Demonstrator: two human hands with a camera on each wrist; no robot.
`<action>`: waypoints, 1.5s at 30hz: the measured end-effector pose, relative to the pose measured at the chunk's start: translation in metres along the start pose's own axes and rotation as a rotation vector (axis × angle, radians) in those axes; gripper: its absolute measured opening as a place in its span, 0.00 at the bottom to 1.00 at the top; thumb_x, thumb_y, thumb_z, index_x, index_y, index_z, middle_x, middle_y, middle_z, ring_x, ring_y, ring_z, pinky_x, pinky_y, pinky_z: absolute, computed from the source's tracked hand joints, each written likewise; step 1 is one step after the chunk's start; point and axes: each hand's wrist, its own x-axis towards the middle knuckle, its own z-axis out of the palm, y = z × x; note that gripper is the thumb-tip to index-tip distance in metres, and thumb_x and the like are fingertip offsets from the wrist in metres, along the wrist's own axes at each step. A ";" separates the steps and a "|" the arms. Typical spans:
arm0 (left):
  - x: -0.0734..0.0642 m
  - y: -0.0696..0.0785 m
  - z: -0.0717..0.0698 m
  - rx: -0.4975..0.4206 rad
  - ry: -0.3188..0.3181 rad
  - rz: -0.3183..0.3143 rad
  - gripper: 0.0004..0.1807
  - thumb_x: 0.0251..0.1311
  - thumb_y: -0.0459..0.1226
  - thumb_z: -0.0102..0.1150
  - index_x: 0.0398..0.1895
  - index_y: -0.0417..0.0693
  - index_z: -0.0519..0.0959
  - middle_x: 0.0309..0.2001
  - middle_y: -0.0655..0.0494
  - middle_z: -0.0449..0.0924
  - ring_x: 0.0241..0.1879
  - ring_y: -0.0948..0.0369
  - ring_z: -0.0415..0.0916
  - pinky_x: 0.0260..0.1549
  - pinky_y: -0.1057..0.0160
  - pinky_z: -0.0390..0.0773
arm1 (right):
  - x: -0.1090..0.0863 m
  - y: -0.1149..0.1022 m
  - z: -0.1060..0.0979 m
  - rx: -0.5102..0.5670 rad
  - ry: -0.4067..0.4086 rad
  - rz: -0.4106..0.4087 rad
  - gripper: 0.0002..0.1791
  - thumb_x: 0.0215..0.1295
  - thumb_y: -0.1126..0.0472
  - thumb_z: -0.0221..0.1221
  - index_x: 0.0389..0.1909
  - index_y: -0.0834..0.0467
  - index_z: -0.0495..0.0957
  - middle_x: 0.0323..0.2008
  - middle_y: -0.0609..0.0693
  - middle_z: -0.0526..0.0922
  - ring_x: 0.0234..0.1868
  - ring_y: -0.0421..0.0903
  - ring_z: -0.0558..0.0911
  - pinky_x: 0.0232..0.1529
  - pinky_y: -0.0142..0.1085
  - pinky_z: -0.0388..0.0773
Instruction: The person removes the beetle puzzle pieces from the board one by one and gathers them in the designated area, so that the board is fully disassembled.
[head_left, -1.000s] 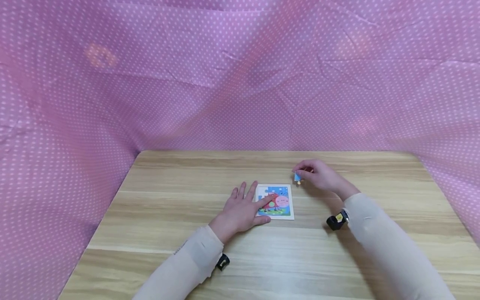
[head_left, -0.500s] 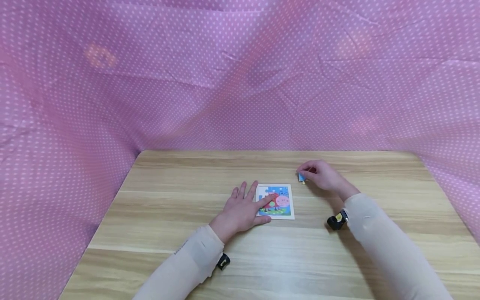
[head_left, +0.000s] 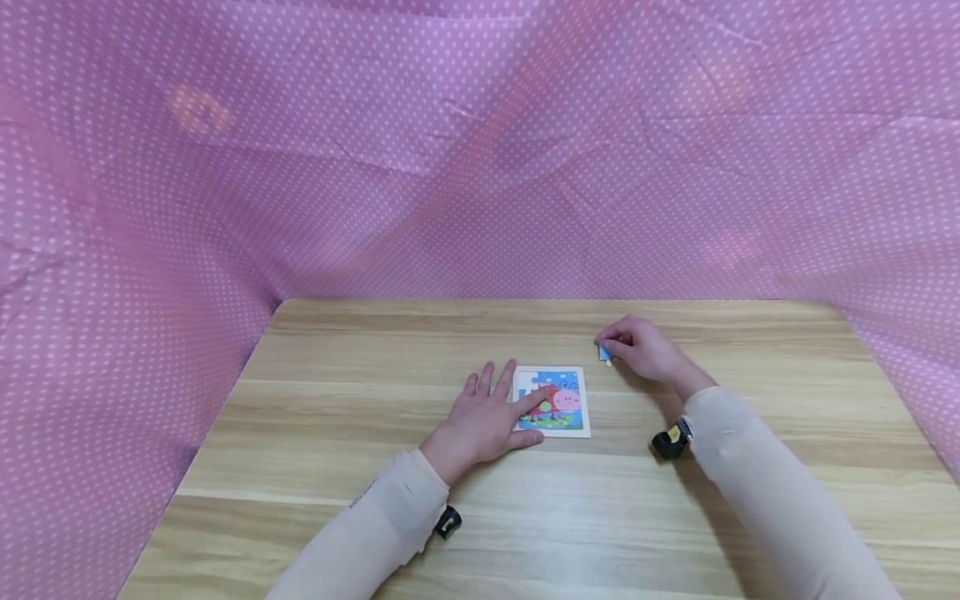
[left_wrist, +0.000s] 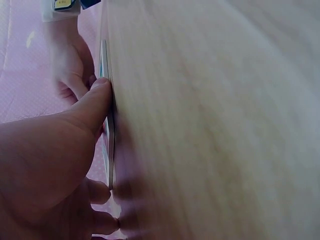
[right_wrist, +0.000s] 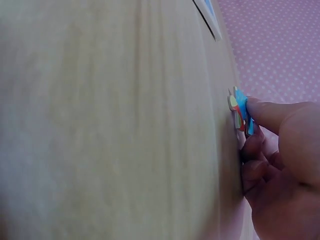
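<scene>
A square jigsaw puzzle (head_left: pixel 564 423) in a white frame lies on the table, showing a pink pig figure in red on blue and green. White shows at its upper left part. My left hand (head_left: pixel 480 423) rests on the puzzle's left side, fingers spread, and covers some of the picture. To the right, beyond the puzzle's far corner, my right hand (head_left: pixel 648 350) pinches blue puzzle pieces (right_wrist: pixel 242 107) between thumb and fingers. A yellow and red piece (right_wrist: pixel 234 106) shows under the blue one in the right wrist view, close to the tabletop.
The light wooden table (head_left: pixel 300 417) ends at a far edge against a pink dotted cloth (head_left: pixel 480 167), which hangs behind and at both sides. A black wrist camera (head_left: pixel 670 442) juts from the right sleeve, another black camera (head_left: pixel 447 522) from the left.
My right hand has shifted slightly right with the puzzle pieces, which now appear lower and closer to the table. My left hand has stayed on the puzzle.
</scene>
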 end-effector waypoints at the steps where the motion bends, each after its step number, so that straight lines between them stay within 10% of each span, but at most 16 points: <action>1: 0.000 0.000 0.000 -0.001 0.000 0.001 0.40 0.73 0.71 0.48 0.85 0.88 0.49 0.90 0.44 0.37 0.88 0.34 0.38 0.85 0.34 0.46 | 0.000 0.000 0.001 -0.003 0.002 -0.003 0.13 0.81 0.61 0.60 0.57 0.60 0.87 0.52 0.59 0.86 0.48 0.52 0.81 0.50 0.45 0.79; 15: 0.000 0.003 -0.001 -0.021 -0.002 0.015 0.39 0.75 0.70 0.47 0.85 0.89 0.48 0.90 0.41 0.36 0.87 0.33 0.37 0.85 0.34 0.45 | 0.000 0.007 0.003 0.000 0.011 0.027 0.14 0.83 0.62 0.57 0.59 0.62 0.85 0.56 0.63 0.85 0.55 0.58 0.84 0.61 0.57 0.81; 24: 0.002 0.001 0.000 -0.057 -0.005 0.031 0.40 0.73 0.72 0.47 0.85 0.90 0.47 0.90 0.41 0.34 0.87 0.33 0.35 0.85 0.36 0.43 | -0.001 0.011 0.000 0.018 0.018 0.047 0.15 0.85 0.59 0.55 0.60 0.60 0.85 0.53 0.59 0.86 0.48 0.51 0.81 0.49 0.41 0.77; 45: 0.003 0.020 -0.007 -0.064 -0.006 -0.024 0.40 0.71 0.71 0.51 0.84 0.89 0.54 0.90 0.41 0.37 0.87 0.31 0.33 0.86 0.36 0.42 | -0.001 0.006 0.001 0.073 -0.001 0.085 0.18 0.85 0.55 0.54 0.62 0.60 0.84 0.53 0.59 0.86 0.49 0.51 0.81 0.48 0.39 0.76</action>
